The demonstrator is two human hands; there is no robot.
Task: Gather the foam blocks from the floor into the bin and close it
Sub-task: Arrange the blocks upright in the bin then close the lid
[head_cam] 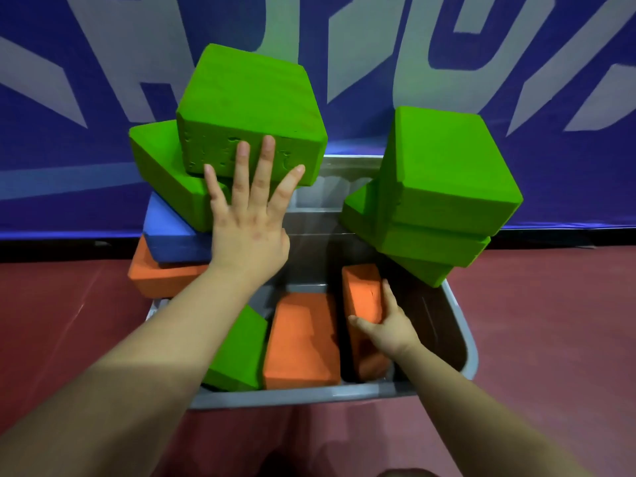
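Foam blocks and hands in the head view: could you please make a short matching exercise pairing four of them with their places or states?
Things:
1. left hand
2. right hand
3. blue block
4. gray bin

States:
A. lies between a green and an orange block
B. fingers spread against the top green block
C. holds blocks, no lid on it
D. grips an upright orange block

Pairs: 1-B, 2-D, 3-A, 4-C
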